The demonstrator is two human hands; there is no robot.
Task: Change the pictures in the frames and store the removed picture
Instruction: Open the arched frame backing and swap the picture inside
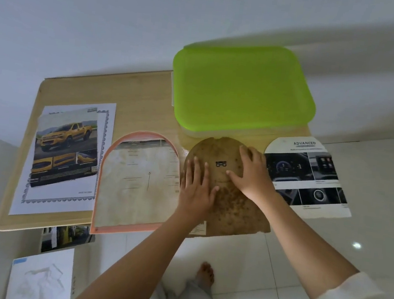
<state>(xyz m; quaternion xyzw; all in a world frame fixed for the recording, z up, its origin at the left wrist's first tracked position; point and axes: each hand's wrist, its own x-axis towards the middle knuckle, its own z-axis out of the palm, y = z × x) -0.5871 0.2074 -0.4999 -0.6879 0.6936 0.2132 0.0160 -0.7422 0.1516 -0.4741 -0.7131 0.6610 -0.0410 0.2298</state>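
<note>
An arched brown backing board (pixel 235 210) lies flat on the wooden table (pixel 148 89), a small metal hanger at its centre. My left hand (pixel 196 188) rests flat on its left side with fingers straight. My right hand (pixel 252 173) presses its upper right part, fingers spread. To the left lies the arched peach-coloured frame (pixel 118 145) with a pale printed sheet (pixel 138 182) inside it. An arch-cut car-interior picture headed "ADVANCED" (pixel 310 179) lies to the right, overhanging the table edge.
A container with a lime-green lid (pixel 242 88) stands at the table's back right. A yellow pickup-truck print (pixel 66 149) lies on a white bordered sheet (pixel 106 119) at the left. More papers (pixel 41 276) lie on the tiled floor, where a bare foot (pixel 206 273) shows.
</note>
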